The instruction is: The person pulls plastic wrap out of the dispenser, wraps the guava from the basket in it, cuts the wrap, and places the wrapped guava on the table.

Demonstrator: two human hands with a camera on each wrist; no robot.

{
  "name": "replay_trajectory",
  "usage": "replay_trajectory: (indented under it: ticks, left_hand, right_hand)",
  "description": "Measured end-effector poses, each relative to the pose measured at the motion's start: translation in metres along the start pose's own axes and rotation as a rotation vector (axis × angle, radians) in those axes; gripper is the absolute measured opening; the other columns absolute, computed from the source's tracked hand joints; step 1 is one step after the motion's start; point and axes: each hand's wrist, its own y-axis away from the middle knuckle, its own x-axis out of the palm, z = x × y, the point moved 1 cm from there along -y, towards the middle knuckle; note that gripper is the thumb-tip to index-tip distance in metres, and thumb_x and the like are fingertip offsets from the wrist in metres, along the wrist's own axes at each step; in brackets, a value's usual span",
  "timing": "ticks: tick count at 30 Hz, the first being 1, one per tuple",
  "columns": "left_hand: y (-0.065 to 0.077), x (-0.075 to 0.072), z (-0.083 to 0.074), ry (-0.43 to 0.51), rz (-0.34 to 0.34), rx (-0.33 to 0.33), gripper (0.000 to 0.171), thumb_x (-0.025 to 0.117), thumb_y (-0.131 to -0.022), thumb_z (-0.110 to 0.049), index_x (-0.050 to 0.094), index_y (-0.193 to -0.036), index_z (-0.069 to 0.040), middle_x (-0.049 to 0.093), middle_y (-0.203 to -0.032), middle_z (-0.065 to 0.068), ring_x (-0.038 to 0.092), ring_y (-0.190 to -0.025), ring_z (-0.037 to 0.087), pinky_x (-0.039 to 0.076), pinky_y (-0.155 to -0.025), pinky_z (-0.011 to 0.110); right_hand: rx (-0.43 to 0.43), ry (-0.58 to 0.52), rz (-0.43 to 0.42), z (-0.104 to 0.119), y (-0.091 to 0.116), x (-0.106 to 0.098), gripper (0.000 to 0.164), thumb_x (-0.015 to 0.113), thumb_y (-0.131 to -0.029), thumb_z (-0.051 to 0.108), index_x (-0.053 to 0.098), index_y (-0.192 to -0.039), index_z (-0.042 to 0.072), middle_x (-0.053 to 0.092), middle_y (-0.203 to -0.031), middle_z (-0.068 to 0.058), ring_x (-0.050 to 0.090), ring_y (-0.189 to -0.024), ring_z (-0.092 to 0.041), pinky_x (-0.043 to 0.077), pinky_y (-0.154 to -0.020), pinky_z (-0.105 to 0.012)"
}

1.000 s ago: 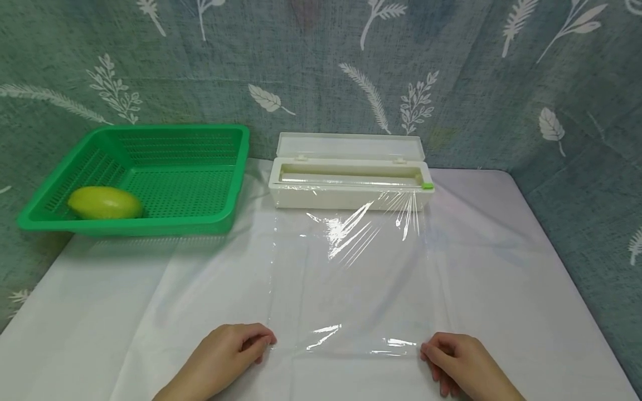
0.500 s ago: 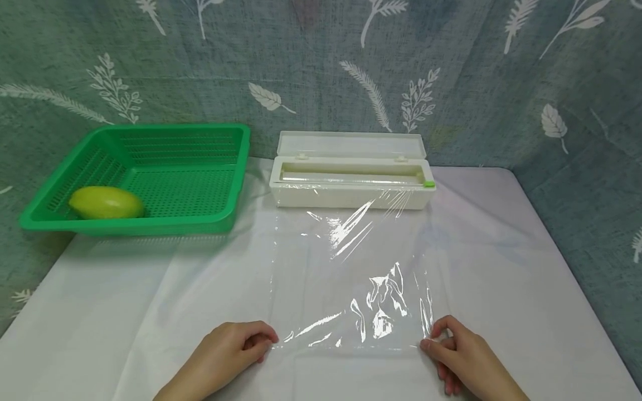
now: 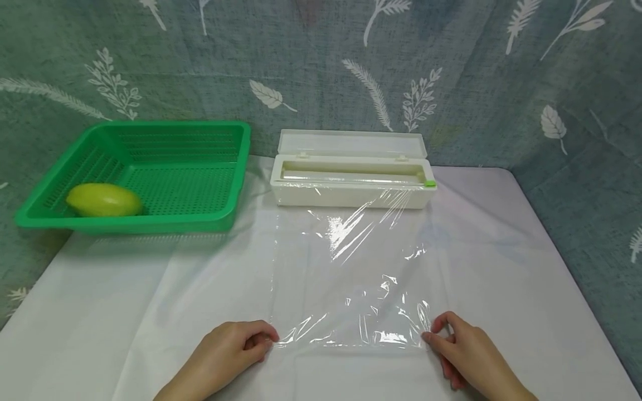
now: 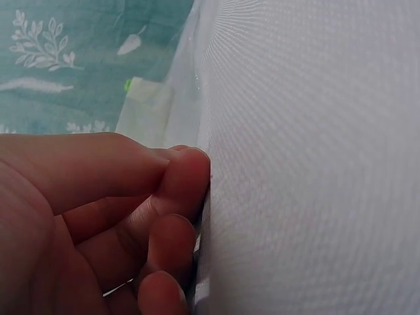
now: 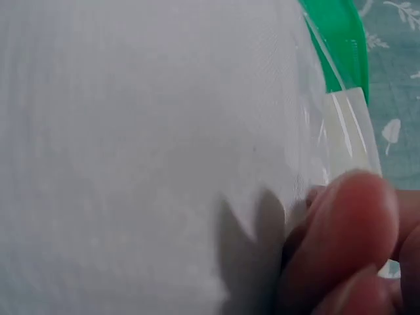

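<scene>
A clear sheet of plastic wrap (image 3: 346, 278) stretches over the white cloth from a cling film dispenser (image 3: 351, 196) toward me. The dispenser is a long white box with its lid raised, a roll inside and a small green slider (image 3: 429, 184) at its right end. At the sheet's near left corner my left hand (image 3: 225, 348) pinches the film between thumb and index finger. The near right corner is between the thumb and curled index finger of my right hand (image 3: 463, 351). In the left wrist view the left fingers (image 4: 187, 177) meet right at the cloth.
A green plastic basket (image 3: 228, 214) stands at the back left, with a yellow-green oval fruit (image 3: 104, 200) in it. Behind the white-covered table (image 3: 506, 267) hangs a grey-green leaf-patterned curtain (image 3: 321, 83), which also runs along the right side.
My right hand has shifted slightly away from me, its index finger lifting and bending at the film's corner. Creases and glints have appeared along the near part of the film. My left hand stays put.
</scene>
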Motion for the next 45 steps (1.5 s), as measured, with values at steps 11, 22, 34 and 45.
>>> replay_trajectory:
  ticks: [11, 22, 34, 45]
  left_hand:
    - [0.002, -0.002, 0.000, 0.010, 0.028, -0.011, 0.022, 0.059, -0.081, -0.012, 0.061, -0.083, -0.034, 0.040, -0.048, -0.022, 0.039, -0.048, -0.004, 0.036, -0.054, 0.018]
    - [0.002, 0.000, 0.003, 0.045, -0.017, -0.012, 0.009, 0.064, -0.081, -0.030, 0.058, -0.079, -0.037, 0.047, -0.055, -0.023, 0.044, -0.053, -0.004, 0.037, -0.055, 0.018]
    - [0.001, -0.001, -0.001, 0.013, -0.035, -0.065, 0.005, 0.064, -0.080, -0.035, 0.060, -0.078, -0.036, 0.048, -0.060, -0.024, 0.044, -0.055, -0.005, 0.037, -0.055, 0.018]
    - [-0.003, 0.000, 0.000, -0.009, -0.056, -0.071, 0.010, 0.063, -0.081, -0.037, 0.056, -0.074, -0.039, 0.045, -0.058, -0.023, 0.041, -0.052, -0.004, 0.034, -0.052, 0.018]
  right_hand:
    - [-0.128, 0.157, 0.061, -0.004, 0.001, -0.009, 0.041, 0.054, -0.079, 0.055, 0.053, -0.073, 0.015, 0.047, -0.041, 0.006, 0.047, -0.036, -0.014, 0.036, -0.046, -0.024]
    - [-0.189, 0.138, 0.133, -0.005, 0.001, -0.012, 0.038, 0.056, -0.080, 0.050, 0.053, -0.070, 0.014, 0.049, -0.044, 0.005, 0.048, -0.036, -0.013, 0.037, -0.043, -0.025]
    - [-0.200, 0.139, 0.187, -0.002, -0.002, -0.018, 0.036, 0.059, -0.080, 0.046, 0.052, -0.068, 0.013, 0.050, -0.044, 0.004, 0.048, -0.037, -0.013, 0.038, -0.039, -0.026]
    - [-0.218, 0.138, 0.196, 0.000, -0.002, -0.021, 0.037, 0.057, -0.082, 0.046, 0.051, -0.069, 0.013, 0.050, -0.045, 0.005, 0.049, -0.037, -0.013, 0.039, -0.038, -0.026]
